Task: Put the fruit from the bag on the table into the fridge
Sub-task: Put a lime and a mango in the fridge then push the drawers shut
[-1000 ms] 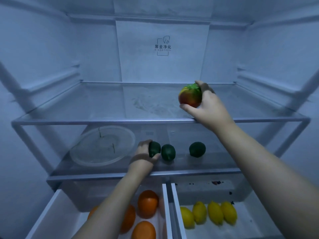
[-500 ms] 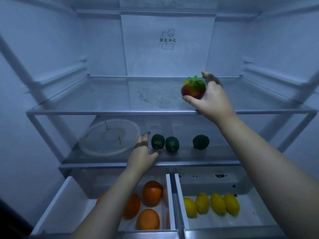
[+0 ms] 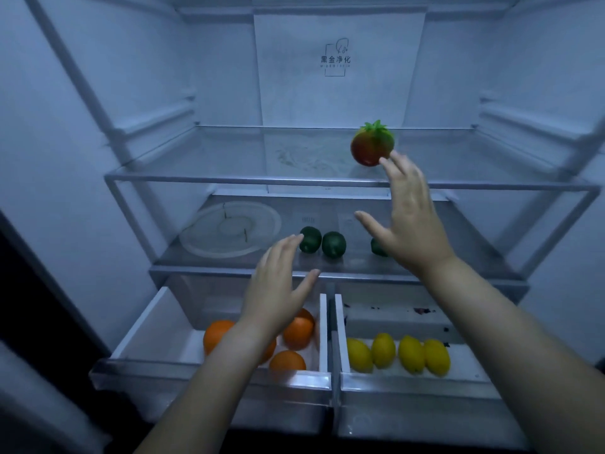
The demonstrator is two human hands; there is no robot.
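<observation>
A red fruit with a green leafy top [image 3: 372,144] sits on the upper glass shelf [image 3: 229,178] of the open fridge. My right hand [image 3: 407,211] is open just below and in front of it, fingertips near its lower right side. My left hand [image 3: 278,286] is open too, held in front of the lower shelf [image 3: 353,268], where three dark green fruits lie: two side by side [image 3: 310,239] [image 3: 334,244] and a third [image 3: 378,248] half hidden by my right hand. The bag and the table are out of view.
A clear round plate [image 3: 229,229] lies on the left of the lower shelf. Below, two drawers stand pulled out: the left drawer [image 3: 209,378] holds several oranges, the right drawer [image 3: 422,386] several lemons. Fridge walls close in on both sides.
My right hand has let go of the red fruit and drawn back and down. My left hand has pulled away from the green fruits. The view has backed off from the fridge.
</observation>
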